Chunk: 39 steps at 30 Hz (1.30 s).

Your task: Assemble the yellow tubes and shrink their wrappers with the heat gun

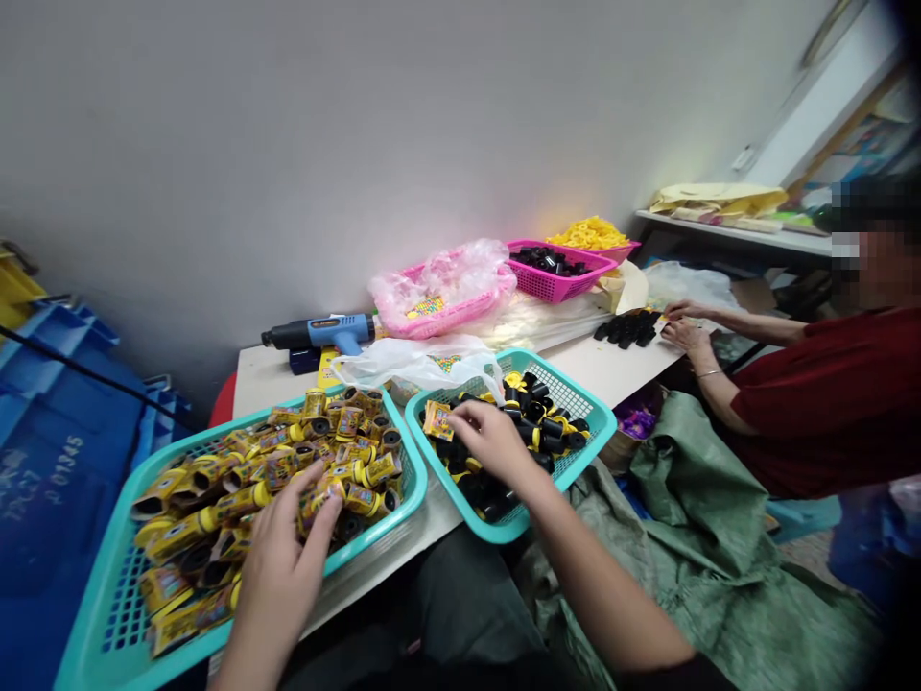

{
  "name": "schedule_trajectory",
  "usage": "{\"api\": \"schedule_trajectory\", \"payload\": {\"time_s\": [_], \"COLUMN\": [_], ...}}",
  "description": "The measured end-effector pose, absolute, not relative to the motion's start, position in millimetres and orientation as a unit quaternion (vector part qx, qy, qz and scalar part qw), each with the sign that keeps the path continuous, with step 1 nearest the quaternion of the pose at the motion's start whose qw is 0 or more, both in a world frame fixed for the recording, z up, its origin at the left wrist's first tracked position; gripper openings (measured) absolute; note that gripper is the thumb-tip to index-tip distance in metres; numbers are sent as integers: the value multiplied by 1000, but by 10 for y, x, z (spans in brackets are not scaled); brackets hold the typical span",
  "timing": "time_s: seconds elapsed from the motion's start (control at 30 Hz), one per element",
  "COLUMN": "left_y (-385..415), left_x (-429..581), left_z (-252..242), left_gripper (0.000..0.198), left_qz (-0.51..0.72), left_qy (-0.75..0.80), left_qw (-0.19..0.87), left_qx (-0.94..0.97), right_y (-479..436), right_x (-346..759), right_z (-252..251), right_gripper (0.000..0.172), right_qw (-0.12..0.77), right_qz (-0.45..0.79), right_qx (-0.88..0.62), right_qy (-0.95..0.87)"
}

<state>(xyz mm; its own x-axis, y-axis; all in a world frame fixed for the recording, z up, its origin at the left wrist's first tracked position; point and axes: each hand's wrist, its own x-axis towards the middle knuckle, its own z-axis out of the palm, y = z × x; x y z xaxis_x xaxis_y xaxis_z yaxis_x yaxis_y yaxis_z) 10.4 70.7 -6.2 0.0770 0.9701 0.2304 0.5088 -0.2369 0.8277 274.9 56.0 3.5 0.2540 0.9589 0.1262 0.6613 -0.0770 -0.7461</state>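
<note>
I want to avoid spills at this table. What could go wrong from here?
1. The right teal basket juts over the table edge while the right hand digs in it; it might tip.
2. The left teal basket also overhangs, heaped with yellow tubes.
3. The heat gun lies near a plastic bag; if hot, it could melt it.

Blue crate (50,480): white stencilled number "01345"; the fainter line above it is too blurred to read.
Yellow wrappers (237,480): print too small to read.

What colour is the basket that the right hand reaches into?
The basket is teal, clear in the head view.
</note>
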Motion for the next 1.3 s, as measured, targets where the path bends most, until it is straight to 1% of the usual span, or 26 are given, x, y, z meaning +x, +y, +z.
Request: {"api": "schedule_trajectory", "payload": {"time_s": [0.07,0.1,0.23,0.33,0.4,0.5,0.6,0.63,0.7,0.77,0.8,0.83,0.87,0.93,1.0,1.07,1.13,1.17,1.2,1.23,1.27,1.3], "left_y": [812,821,676,574,552,532,452,410,319,250,233,227,231,252,262,248,225,220,221,228,242,257], "left_x": [34,11,-19,-23,-45,-81,-6,62,255,466,553,618,656,662,612,552,503,481,459,437,416,396], "left_z": [-94,-119,-243,-300,-305,-272,-202,-173,-115,-71,-61,-61,-70,-109,-156,-191,-209,-213,-216,-220,-226,-235], "left_gripper": [66,64,38,31,29,25,23,25,32,46,54,61,66,70,71,69,62,57,52,47,43,41], "left_qz": [402,404,408,442,457,477,506,514,533,538,535,532,526,497,460,425,424,433,441,449,455,454], "left_qy": [551,542,501,504,502,496,499,501,489,460,450,445,449,463,463,456,459,465,471,475,479,482], "left_qw": [196,182,248,287,305,306,329,358,452,556,592,614,624,632,640,651,643,632,619,608,599,598], "left_qx": [705,714,722,684,668,658,622,597,522,436,402,376,363,374,406,434,442,444,448,451,452,451], "right_y": [817,922,1143,1155,1129,1033,830,735,520,295,191,99,21,-90,-146,-150,-91,-35,40,131,231,335], "right_x": [2984,3059,3116,3078,3090,3146,3089,3009,2741,2379,2193,2024,1882,1709,1692,1814,2048,2196,2355,2516,2667,2800], "right_z": [7,-34,-232,-277,-235,-101,25,43,22,-69,-129,-191,-246,-322,-335,-286,-186,-127,-67,-12,32,62], "right_gripper": [20,20,20,20,19,16,18,22,32,37,38,37,36,35,37,40,31,25,20,22,28,28], "right_qw": [322,304,250,239,250,302,391,423,479,509,525,572,603,650,660,631,576,526,471,375,235,176], "right_qz": [190,193,204,200,199,196,198,206,233,281,319,405,456,512,532,535,473,414,329,239,177,174], "right_qx": [-737,-743,-751,-753,-752,-747,-725,-713,-685,-654,-632,-569,-527,-452,-419,-426,-482,-528,-577,-637,-680,-686], "right_qy": [-563,-564,-576,-579,-576,-559,-531,-520,-498,-484,-472,-429,-389,-333,-324,-365,-460,-523,-580,-630,-671,-684]}}
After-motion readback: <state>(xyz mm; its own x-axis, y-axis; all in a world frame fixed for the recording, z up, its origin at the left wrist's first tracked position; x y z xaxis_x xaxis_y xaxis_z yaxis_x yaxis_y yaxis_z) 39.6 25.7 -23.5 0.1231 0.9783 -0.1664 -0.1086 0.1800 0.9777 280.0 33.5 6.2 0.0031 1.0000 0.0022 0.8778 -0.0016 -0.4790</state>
